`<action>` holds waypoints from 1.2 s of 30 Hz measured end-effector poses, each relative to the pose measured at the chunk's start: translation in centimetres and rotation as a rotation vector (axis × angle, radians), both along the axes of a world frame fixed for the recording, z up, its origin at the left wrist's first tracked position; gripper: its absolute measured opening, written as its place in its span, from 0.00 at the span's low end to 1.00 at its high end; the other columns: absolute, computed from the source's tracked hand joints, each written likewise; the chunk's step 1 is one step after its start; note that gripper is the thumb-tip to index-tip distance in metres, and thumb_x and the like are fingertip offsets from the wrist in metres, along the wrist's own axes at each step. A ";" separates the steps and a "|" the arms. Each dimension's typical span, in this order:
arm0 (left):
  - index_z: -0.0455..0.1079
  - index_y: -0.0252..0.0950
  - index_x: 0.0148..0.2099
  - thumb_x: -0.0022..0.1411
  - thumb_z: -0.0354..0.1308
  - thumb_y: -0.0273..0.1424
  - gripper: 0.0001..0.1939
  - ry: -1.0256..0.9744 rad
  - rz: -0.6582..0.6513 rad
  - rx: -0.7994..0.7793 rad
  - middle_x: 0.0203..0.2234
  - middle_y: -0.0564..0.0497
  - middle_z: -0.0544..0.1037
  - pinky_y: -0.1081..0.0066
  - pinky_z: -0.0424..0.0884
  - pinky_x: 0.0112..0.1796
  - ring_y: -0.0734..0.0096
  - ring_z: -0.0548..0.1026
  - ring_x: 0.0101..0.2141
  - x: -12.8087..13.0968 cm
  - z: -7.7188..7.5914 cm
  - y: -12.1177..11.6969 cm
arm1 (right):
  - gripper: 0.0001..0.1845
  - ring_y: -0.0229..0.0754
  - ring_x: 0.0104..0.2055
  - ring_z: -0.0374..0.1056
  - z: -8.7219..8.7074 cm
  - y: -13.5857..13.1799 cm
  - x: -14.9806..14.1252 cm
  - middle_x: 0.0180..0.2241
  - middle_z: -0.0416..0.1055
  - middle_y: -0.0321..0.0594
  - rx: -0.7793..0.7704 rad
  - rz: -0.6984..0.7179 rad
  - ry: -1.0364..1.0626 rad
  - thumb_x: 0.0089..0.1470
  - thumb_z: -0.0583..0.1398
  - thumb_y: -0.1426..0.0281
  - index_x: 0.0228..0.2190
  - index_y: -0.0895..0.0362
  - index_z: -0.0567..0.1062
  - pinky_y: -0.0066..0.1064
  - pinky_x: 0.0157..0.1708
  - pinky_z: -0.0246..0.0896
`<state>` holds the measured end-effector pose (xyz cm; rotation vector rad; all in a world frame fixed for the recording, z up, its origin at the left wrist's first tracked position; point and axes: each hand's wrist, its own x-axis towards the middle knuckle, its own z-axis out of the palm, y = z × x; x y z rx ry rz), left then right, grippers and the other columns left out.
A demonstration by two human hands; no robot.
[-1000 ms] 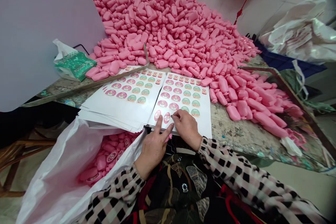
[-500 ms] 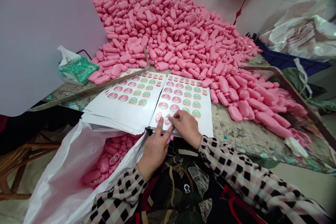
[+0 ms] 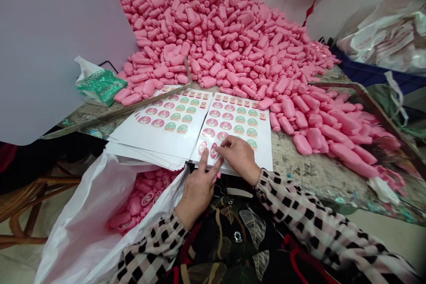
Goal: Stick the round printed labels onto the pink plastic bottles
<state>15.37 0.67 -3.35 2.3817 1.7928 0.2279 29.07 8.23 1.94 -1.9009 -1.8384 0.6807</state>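
Note:
My left hand [image 3: 196,193] reaches over the near edge of a white sticker sheet [image 3: 263,153], its index finger resting beside a pink oval sticker. A bit of a pink bottle [image 3: 217,177] pokes out from under its curled fingers; the rest is hidden. Thumb and fingertips of my right hand [image 3: 240,159] pinch at the edge of a second pink oval sticker [image 3: 213,149], which still lies at the sheet's surface. Round pink and green stickers and small red ones cover the sheet farther up. Another stack of sticker sheets [image 3: 140,140] lies alongside, on the left.
A huge heap of pink bottles [image 3: 213,35] fills the back of the worn table [image 3: 282,164]. An open white sack [image 3: 76,230] of labelled pink pieces hangs below left. A metal strip [image 3: 109,117], a tissue pack [image 3: 101,86] and a blue crate [image 3: 372,73] stand around.
My right fingertips have shifted slightly at the oval sticker, which shows more of itself. My left hand stays nearly in place. The whole view has moved a little.

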 end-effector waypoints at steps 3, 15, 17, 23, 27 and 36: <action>0.41 0.55 0.65 0.62 0.50 0.29 0.34 0.001 0.003 -0.008 0.65 0.42 0.35 0.66 0.72 0.35 0.65 0.75 0.38 0.0 0.1 -0.1 | 0.12 0.36 0.27 0.64 0.2 0.1 0.4 0.26 0.72 0.33 0.004 -0.019 0.041 0.45 0.60 0.56 0.24 0.52 0.74 0.28 0.25 0.48; 0.52 0.47 0.63 0.63 0.48 0.30 0.26 -0.471 -0.133 0.020 0.64 0.45 0.49 0.61 0.64 0.50 0.61 0.64 0.54 -1.3 0.8 -1.4 | 0.16 0.37 0.27 0.63 -2.0 1.0 4.4 0.24 0.70 0.34 0.059 -0.091 0.283 0.43 0.61 0.55 0.24 0.55 0.73 0.28 0.27 0.53; 0.57 0.44 0.61 0.61 0.53 0.33 0.25 -0.711 -0.099 -0.022 0.55 0.45 0.65 0.62 0.64 0.51 0.63 0.67 0.51 -1.6 1.7 -1.9 | 0.16 0.36 0.26 0.61 -1.9 0.8 4.7 0.23 0.69 0.34 0.069 -0.096 0.416 0.42 0.62 0.55 0.23 0.56 0.73 0.28 0.27 0.53; 0.61 0.37 0.52 0.61 0.44 0.50 0.26 -1.745 0.348 -0.748 0.27 0.49 0.73 0.76 0.64 0.21 0.77 0.67 0.20 0.3 5.4 0.6 | 0.15 0.34 0.26 0.60 1.4 -0.7 4.5 0.23 0.67 0.32 0.034 0.057 0.812 0.41 0.65 0.59 0.23 0.57 0.70 0.28 0.28 0.55; 0.63 0.36 0.46 0.60 0.46 0.51 0.24 -1.964 0.402 -1.057 0.24 0.49 0.72 0.77 0.63 0.20 0.76 0.69 0.20 1.9 6.2 3.2 | 0.15 0.34 0.26 0.62 3.1 -2.2 4.1 0.23 0.68 0.32 -0.051 0.123 0.865 0.39 0.67 0.60 0.22 0.57 0.70 0.28 0.29 0.57; 0.65 0.32 0.49 0.61 0.48 0.48 0.25 -1.934 0.328 -1.015 0.20 0.54 0.69 0.76 0.66 0.18 0.75 0.70 0.18 3.3 6.2 3.8 | 0.16 0.35 0.26 0.65 2.4 -3.1 4.4 0.22 0.69 0.33 -0.137 0.158 0.833 0.39 0.66 0.59 0.20 0.57 0.69 0.29 0.30 0.60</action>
